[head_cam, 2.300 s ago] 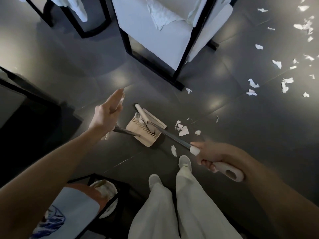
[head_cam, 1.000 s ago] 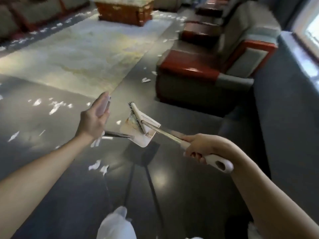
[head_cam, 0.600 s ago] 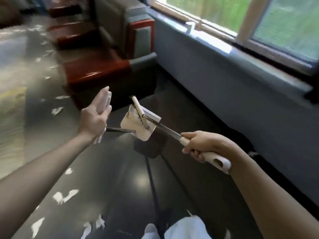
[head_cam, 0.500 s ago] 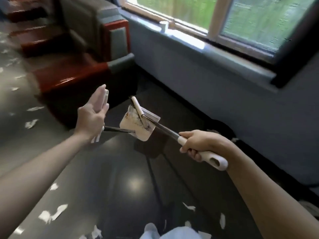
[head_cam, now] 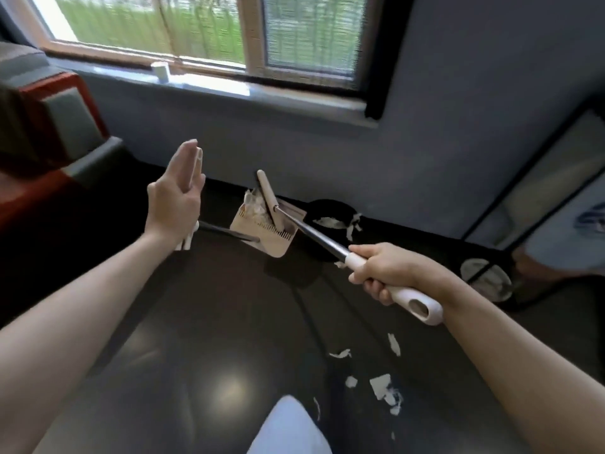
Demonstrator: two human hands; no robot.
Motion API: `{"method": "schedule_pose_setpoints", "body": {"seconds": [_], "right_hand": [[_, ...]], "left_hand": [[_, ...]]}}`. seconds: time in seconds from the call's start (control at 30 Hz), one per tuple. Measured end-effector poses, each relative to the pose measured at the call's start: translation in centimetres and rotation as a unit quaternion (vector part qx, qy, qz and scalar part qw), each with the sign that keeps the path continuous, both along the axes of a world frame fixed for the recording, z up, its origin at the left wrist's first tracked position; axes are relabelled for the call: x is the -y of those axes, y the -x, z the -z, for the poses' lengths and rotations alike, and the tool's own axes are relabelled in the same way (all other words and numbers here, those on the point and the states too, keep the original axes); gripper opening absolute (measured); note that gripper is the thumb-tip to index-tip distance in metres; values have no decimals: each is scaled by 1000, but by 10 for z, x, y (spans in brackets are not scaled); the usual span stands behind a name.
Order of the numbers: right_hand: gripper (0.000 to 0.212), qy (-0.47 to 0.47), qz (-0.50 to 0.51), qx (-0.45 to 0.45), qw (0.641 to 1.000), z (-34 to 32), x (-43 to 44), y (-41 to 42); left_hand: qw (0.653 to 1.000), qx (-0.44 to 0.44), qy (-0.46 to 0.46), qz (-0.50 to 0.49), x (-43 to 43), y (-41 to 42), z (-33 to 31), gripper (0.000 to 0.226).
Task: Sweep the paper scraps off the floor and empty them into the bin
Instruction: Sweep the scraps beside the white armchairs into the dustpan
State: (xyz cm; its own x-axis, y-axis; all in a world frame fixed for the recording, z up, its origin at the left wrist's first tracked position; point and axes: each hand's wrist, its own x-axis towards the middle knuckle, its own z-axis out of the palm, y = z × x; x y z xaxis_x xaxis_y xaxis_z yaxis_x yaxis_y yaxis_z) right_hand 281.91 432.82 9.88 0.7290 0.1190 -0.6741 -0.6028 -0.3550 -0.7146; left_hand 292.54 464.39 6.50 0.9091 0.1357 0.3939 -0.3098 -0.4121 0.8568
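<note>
My left hand (head_cam: 173, 198) holds the white handle of the beige dustpan (head_cam: 262, 231), thumb over it and fingers nearly straight; the pan hangs above the dark floor. Crumpled paper scraps (head_cam: 257, 208) lie in the pan. My right hand (head_cam: 389, 270) grips the broom handle (head_cam: 415, 301), and the broom head (head_cam: 270, 199) lies across the pan on the scraps. Just beyond the pan, against the wall, stands a black round bin (head_cam: 330, 208) with paper strips on its rim. More scraps (head_cam: 381, 386) lie on the floor near my feet.
A red and grey armchair (head_cam: 42, 132) stands at the left. The blue-grey wall (head_cam: 425, 142) and window sill with a small white cup (head_cam: 161, 71) are ahead. A black-framed stand (head_cam: 510, 191) with a round dish (head_cam: 486, 280) below it is at the right.
The view has swung right, from the armchairs to the window wall, and the black bin has come into sight. Both hands keep the same hold on pan and broom.
</note>
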Motion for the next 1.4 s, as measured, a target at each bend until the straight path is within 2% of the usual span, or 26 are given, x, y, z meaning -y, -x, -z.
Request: {"method": "schedule_pose_setpoints", "body": {"seconds": [0.13,0.27,0.33,0.53,0.6,0.77,0.93,1.03,1.2,1.3,1.4], "right_hand": [[72,-33,75,19,996,-9,-11,9],[73,-45,122,36,991,-3,-32,5],[74,-46,142,46,988,10,-45,5],[76,-9,198,74,977,49,-98,1],[77,-10,229,73,971,55,-122,-1],[77,-54,337,72,937,60,-176,2],[75,-73,416,74,903,54,-196,14],[74,-76,453,86,884,48,-196,18],[72,-99,501,107,853,42,-189,25],[72,-106,519,120,840,40,-187,32],[73,-108,535,129,828,39,-185,41]], "left_hand": [[999,20,-31,22,2,-24,-21,54],[995,37,-38,89,-3,-56,-35,55],[988,55,-71,121,-8,-77,-38,57],[947,99,-187,241,-21,-147,-35,59],[930,88,-231,273,-24,-166,-32,56],[858,87,-371,344,-15,-193,-25,53],[825,104,-419,364,6,-217,-30,55],[788,121,-457,394,18,-223,-27,56],[721,162,-506,445,24,-208,-5,56],[656,177,-556,478,25,-193,11,58],[608,145,-555,549,33,-172,21,47]]}}
